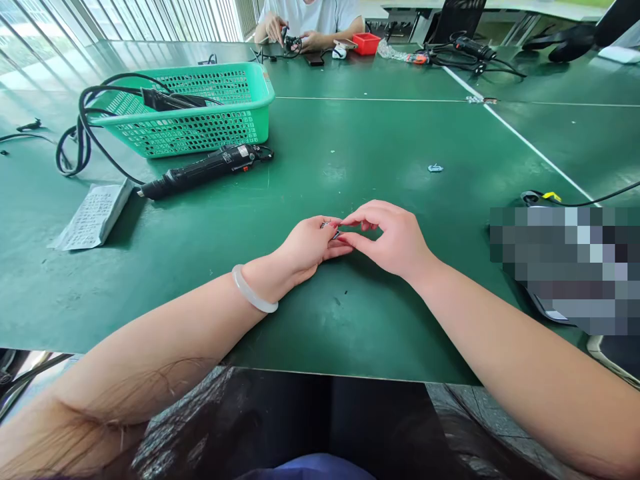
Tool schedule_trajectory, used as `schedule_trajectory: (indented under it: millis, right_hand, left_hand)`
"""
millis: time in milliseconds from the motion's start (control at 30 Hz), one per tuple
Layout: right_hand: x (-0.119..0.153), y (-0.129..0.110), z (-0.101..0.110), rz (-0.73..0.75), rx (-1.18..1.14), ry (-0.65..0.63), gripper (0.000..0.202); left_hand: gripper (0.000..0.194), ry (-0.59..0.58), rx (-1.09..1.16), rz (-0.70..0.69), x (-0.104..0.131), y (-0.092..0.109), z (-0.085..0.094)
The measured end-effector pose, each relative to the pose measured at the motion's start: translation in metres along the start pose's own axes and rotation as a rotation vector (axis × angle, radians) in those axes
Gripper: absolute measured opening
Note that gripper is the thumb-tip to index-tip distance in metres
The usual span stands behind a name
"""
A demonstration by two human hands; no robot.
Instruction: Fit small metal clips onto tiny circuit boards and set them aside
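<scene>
My left hand [310, 250], with a pale bangle [254, 289] on its wrist, is closed around a small dark-and-silver part [336, 235]. Fingers cover most of that part, so its kind cannot be made out. From the other side, my right hand [390, 237] meets it with thumb and forefinger brought together at its edge. Whether the right fingertips grip the same part or a tinier piece is hidden. Both hands are just above the green tabletop [300, 333], near its front edge.
Left of my hands lie a black electric screwdriver [200, 170], a written-on packet [95, 215] and a green basket [200, 123] with a cable. A small light-blue piece [435, 168] lies ahead. A blurred dark object [565, 267] sits right. Opposite, a person [310, 23] handles a device.
</scene>
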State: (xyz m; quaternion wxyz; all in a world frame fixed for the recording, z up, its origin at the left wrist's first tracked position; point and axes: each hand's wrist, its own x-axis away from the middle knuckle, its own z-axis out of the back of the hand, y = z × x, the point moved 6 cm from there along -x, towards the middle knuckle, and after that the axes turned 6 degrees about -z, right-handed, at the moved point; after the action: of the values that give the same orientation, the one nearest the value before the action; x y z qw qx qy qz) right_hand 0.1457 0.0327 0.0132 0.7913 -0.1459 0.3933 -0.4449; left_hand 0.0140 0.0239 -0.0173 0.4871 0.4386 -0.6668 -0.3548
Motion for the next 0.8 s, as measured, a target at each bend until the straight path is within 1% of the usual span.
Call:
schedule_trajectory:
  millis: [67, 133, 233, 300, 400, 467, 533, 567, 600, 633, 667, 733, 800]
  right_hand:
    - [-0.003, 0.01, 0.005, -0.088, -0.08, 0.003, 0.014]
    - [-0.005, 0.024, 0.011, -0.2, -0.144, 0.053, 0.02]
    - [-0.006, 0.044, 0.018, -0.345, -0.232, 0.113, 0.024]
    - [-0.006, 0.051, 0.02, -0.404, -0.251, 0.136, 0.022]
    - [-0.006, 0.053, 0.02, -0.43, -0.243, 0.131, 0.02]
    - [-0.006, 0.052, 0.018, -0.429, -0.236, 0.107, 0.02]
    - [-0.007, 0.051, 0.017, -0.431, -0.229, 0.09, 0.02]
    - [-0.007, 0.052, 0.017, -0.437, -0.225, 0.086, 0.02]
    - [-0.007, 0.052, 0.017, -0.447, -0.219, 0.085, 0.019]
    - [-0.007, 0.053, 0.017, -0.457, -0.213, 0.082, 0.019]
    - [-0.007, 0.054, 0.017, -0.469, -0.208, 0.08, 0.018]
    - [-0.007, 0.055, 0.017, -0.49, -0.201, 0.074, 0.018]
    - [-0.007, 0.055, 0.017, -0.498, -0.198, 0.067, 0.017]
  left_hand:
    - [0.017, 0.025, -0.02, 0.026, 0.004, 0.002, 0.004]
    - [0.016, 0.053, -0.075, 0.026, 0.008, 0.007, 0.015]
    - [0.014, 0.105, -0.234, -0.041, 0.017, 0.021, 0.044]
    - [0.014, 0.189, -0.392, -0.092, 0.027, 0.033, 0.074]
    - [0.013, 0.374, -0.614, -0.179, 0.051, 0.054, 0.126]
    - [0.012, 0.494, -0.755, -0.182, 0.07, 0.064, 0.159]
    - [0.008, 0.596, -0.943, -0.144, 0.089, 0.071, 0.188]
    - [0.009, 0.605, -1.126, -0.098, 0.096, 0.073, 0.198]
    - [0.013, 0.614, -1.358, -0.037, 0.103, 0.074, 0.207]
    - [0.021, 0.611, -1.559, 0.011, 0.108, 0.074, 0.213]
    - [0.032, 0.578, -1.719, 0.047, 0.111, 0.073, 0.217]
    - [0.048, 0.49, -1.912, 0.068, 0.113, 0.068, 0.221]
    - [0.053, 0.408, -2.0, 0.054, 0.112, 0.064, 0.22]
